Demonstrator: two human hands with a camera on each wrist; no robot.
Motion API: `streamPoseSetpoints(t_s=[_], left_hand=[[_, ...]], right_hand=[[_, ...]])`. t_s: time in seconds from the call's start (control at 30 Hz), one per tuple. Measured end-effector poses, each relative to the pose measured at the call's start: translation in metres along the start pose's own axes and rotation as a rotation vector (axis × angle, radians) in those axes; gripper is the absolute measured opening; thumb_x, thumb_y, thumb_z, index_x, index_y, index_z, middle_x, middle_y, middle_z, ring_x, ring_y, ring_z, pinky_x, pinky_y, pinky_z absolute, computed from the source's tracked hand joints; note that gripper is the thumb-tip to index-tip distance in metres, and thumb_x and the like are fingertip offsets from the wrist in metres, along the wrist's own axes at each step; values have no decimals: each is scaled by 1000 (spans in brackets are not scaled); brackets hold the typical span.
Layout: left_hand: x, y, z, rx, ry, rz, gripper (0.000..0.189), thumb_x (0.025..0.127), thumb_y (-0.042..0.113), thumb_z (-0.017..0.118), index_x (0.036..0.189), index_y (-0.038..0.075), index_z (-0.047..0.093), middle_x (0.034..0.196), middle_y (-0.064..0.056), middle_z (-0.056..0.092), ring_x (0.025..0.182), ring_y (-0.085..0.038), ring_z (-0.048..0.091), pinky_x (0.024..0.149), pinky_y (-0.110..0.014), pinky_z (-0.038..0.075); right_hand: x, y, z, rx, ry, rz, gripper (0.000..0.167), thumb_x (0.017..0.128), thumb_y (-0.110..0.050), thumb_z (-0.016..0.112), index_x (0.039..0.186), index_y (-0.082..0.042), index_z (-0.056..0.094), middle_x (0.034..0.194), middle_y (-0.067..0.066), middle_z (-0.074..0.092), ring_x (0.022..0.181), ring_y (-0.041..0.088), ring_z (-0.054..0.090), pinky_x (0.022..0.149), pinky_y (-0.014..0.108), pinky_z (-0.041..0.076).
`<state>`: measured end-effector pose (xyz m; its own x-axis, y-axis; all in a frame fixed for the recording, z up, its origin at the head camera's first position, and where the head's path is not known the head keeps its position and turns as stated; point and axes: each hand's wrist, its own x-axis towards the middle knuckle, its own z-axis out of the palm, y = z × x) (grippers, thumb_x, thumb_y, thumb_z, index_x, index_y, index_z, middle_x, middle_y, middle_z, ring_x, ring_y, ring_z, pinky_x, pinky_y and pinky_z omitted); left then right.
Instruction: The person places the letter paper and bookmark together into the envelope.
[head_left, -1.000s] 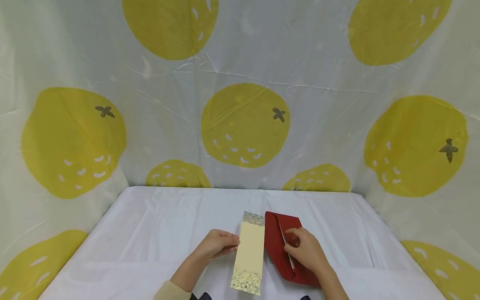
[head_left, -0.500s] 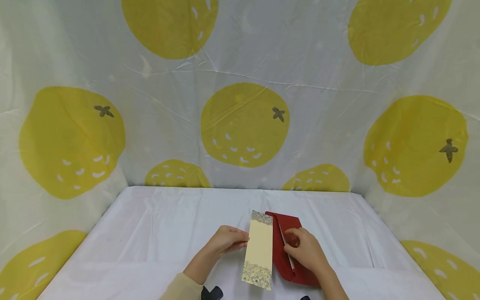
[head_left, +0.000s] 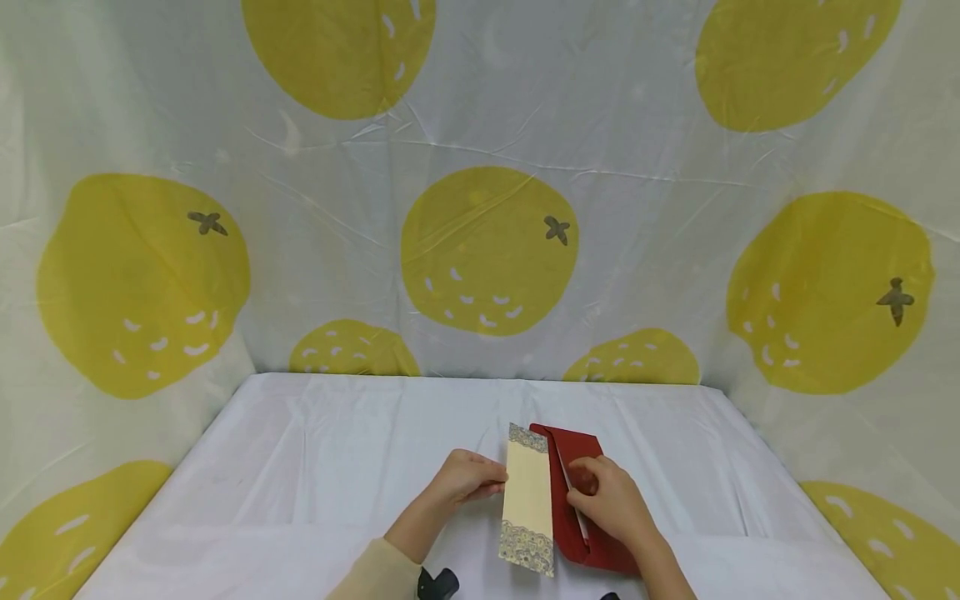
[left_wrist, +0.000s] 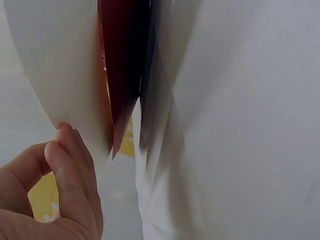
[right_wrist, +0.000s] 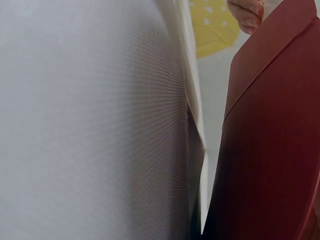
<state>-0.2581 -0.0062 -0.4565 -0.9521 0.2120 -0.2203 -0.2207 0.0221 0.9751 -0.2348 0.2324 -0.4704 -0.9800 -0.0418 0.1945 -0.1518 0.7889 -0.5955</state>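
A long cream card (head_left: 527, 492) with patterned bands at both ends is pinched along its left edge by my left hand (head_left: 465, 479). In the left wrist view, the thumb and fingers meet at the edge of the card's pale back (left_wrist: 60, 75). Just to the right, the card overlaps a red envelope (head_left: 579, 443) in the head view. My right hand (head_left: 613, 496) grips that envelope at its opening, where a pale inner edge shows. The right wrist view has the red envelope (right_wrist: 270, 135) close up, with left-hand fingers (right_wrist: 247, 14) beyond its top.
White cloth covers the table (head_left: 352, 450). Behind it hangs a pale curtain (head_left: 645, 250) printed with big yellow fruit. A small black device (head_left: 438, 583) sits by the left wrist, at the bottom of the head view.
My left hand has moved right with the card, which now overlaps the red envelope's left side. My right hand and the envelope have stayed in place.
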Motion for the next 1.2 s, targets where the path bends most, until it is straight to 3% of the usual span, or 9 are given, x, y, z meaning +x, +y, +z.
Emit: streamPoseSetpoints(t_s=[0.47, 0.97, 1.2], left_hand=[[5, 3, 10, 4, 53, -24, 7, 78, -3, 71, 82, -10, 69, 62, -5, 66, 52, -5, 61, 54, -16, 53], [13, 6, 21, -21, 132, -5, 6, 72, -11, 65, 78, -13, 65, 55, -4, 61, 47, -5, 58, 55, -20, 55], [12, 7, 28, 35, 178, 11, 6, 71, -10, 65, 76, -13, 67, 56, -8, 64, 48, -7, 59, 54, -22, 55]], right_hand=[[0, -1, 0, 12, -1, -2, 33, 74, -12, 77, 106, -9, 70, 87, -1, 57, 72, 11, 49, 65, 31, 45], [0, -2, 0, 3, 8, -26, 32, 73, -11, 76, 104, -10, 70, 85, -3, 57, 71, 11, 48, 64, 31, 45], [0, -3, 0, -7, 1, -8, 33, 73, -12, 75, 105, -8, 70, 84, -2, 55, 71, 12, 48, 64, 31, 45]])
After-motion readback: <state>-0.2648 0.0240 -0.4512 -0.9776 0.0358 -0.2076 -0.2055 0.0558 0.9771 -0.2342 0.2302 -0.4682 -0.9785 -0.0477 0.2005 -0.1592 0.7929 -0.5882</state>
